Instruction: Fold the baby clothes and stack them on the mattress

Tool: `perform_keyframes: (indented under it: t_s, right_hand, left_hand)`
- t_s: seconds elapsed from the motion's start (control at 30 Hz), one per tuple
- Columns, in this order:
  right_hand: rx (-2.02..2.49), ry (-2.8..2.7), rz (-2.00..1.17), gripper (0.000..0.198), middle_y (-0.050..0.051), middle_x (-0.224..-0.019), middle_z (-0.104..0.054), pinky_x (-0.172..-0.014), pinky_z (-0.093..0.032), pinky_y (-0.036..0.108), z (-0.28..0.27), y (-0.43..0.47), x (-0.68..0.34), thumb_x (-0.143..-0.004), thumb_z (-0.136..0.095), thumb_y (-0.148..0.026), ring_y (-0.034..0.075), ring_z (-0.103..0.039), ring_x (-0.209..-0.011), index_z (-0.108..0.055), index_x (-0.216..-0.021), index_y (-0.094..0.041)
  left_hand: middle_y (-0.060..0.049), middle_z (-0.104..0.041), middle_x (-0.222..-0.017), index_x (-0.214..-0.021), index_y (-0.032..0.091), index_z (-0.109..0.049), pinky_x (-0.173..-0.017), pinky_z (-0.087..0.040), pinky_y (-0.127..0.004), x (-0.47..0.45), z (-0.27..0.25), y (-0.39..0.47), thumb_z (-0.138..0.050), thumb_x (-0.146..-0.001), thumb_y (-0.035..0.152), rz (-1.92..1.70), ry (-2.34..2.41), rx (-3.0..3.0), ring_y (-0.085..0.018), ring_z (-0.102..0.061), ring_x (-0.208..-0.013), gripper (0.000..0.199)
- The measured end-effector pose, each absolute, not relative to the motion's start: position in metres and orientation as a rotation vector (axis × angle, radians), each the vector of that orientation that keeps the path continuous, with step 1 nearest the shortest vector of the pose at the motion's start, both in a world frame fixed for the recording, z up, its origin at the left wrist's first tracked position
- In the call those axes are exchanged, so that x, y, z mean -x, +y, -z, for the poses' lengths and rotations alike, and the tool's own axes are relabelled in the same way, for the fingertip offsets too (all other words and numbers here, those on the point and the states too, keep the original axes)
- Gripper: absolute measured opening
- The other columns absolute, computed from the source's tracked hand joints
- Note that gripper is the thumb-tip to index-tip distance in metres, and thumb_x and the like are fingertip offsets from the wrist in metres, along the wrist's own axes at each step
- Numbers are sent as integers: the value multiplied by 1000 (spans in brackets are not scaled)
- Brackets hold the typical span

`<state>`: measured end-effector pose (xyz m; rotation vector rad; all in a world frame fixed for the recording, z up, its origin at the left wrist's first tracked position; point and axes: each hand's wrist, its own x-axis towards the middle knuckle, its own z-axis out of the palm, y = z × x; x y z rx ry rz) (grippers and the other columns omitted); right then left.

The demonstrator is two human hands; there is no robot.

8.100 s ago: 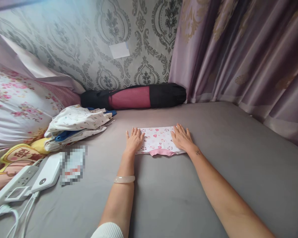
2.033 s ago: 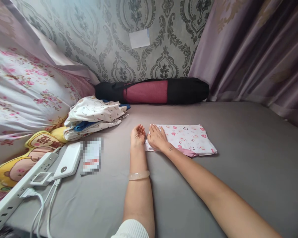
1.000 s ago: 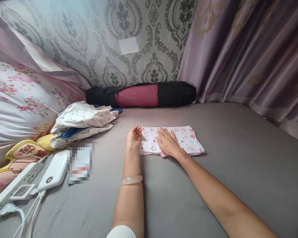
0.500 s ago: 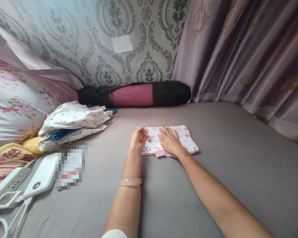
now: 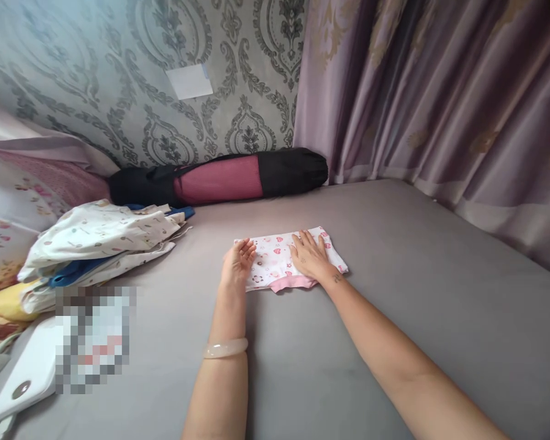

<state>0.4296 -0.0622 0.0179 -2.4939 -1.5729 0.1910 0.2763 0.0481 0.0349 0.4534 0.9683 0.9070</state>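
A folded white garment [image 5: 270, 256] with pink hearts, flowers and a pink trimmed edge lies on the grey bed sheet. My right hand [image 5: 310, 253] rests flat on its right part, fingers spread, palm down. At the garment's left edge is my left hand [image 5: 238, 261], turned on its side with the palm facing inward. Its fingers are loosely bent, and nothing shows in them. A pale bangle [image 5: 225, 349] circles the left forearm.
A heap of white printed and blue clothes [image 5: 101, 244] lies on the left. Near it are a white power bank [image 5: 32, 366] and a blurred packet [image 5: 98, 336]. Along the wall rests a black and maroon rolled bag [image 5: 220, 178]; purple curtains [image 5: 394, 91] hang at right.
The view has turned to the right, so things appear further left. My right hand has slid rightward over the garment, uncovering more print between the hands. The left hand stays at the left edge.
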Motion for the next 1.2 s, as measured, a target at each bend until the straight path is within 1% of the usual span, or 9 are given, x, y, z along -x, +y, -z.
perform_keyframes:
  t_s: [0.13, 0.27, 0.43, 0.57, 0.7, 0.9, 1.0, 1.07, 1.2]
  right_hand:
    - [2501, -1570, -164, 56, 13, -156, -26, -114, -5, 53, -15, -63, -428, -98, -18, -36, 25, -17, -144, -34, -147, -13]
    - [2494, -1575, -202, 56, 13, -156, -26, -114, -6, 53, -18, -64, -429, -98, -18, -36, 26, -17, -144, -34, -147, -13]
    - [2509, -1521, -145, 54, 15, -155, -25, -114, -7, 52, -23, -68, -442, -98, -20, -34, 26, -18, -144, -37, -145, -12]
    - [2559, -1443, -120, 54, 15, -155, -27, -114, -8, 52, -19, -70, -449, -98, -21, -33, 27, -18, -144, -38, -144, -12]
    - [2563, -1444, -79, 53, 15, -153, -31, -114, -10, 51, -14, -71, -449, -98, -22, -33, 28, -21, -142, -39, -144, -12]
    - [2549, -1446, -47, 52, 15, -152, -33, -113, -12, 49, -15, -72, -448, -98, -23, -32, 27, -23, -141, -41, -142, -12]
    - [2540, -1411, -21, 51, 15, -151, -35, -113, -13, 48, -15, -73, -449, -98, -22, -32, 26, -25, -140, -44, -140, -14]
    - [2556, -1337, 15, 51, 15, -151, -35, -113, -14, 49, -16, -73, -450, -98, -21, -32, 27, -25, -141, -44, -140, -13]
    - [2586, -1231, 85, 54, 18, -152, -31, -112, -13, 51, -15, -74, -452, -98, -22, -33, 29, -23, -141, -41, -142, -9]
  left_hand:
    - [-4, -63, -68, -78, 11, -61, -51, -48, -16, -278, -31, 47, -57, -84, 11, -935, 966, -521, -8, -61, -55, 8]
    - [-4, -63, -68, -77, 12, -62, -53, -48, -17, -281, -29, 45, -63, -78, 14, -957, 990, -628, -8, -61, -56, 3]
    - [-5, -65, -74, -80, 14, -64, -58, -47, -20, -283, -30, 40, -63, -77, 22, -987, 1025, -871, -11, -62, -62, 9]
    - [-5, -67, -78, -79, 17, -68, -69, -47, -23, -285, -30, 35, -61, -79, 25, -1032, 1074, -1281, -15, -63, -77, 10]
    - [-4, -68, -83, -78, 22, -69, -82, -46, -26, -289, -27, 30, -63, -77, 18, -991, 1090, -1624, -19, -61, -89, 7]
    - [-6, -68, -91, -77, 23, -67, -93, -42, -30, -290, -24, 26, -64, -74, 11, -931, 1038, -1705, -23, -59, -100, 13]
    - [-8, -67, -96, -79, 24, -66, -103, -36, -37, -289, -21, 27, -64, -73, 10, -892, 990, -1803, -27, -56, -109, 16]
    - [-9, -66, -104, -83, 25, -65, -109, -30, -41, -288, -18, 27, -64, -72, 11, -848, 951, -1864, -28, -51, -119, 18]
    - [-11, -55, -132, -99, 25, -62, -116, -11, -49, -289, -10, 24, -65, -77, 23, -712, 974, -2053, -30, -29, -139, 23]
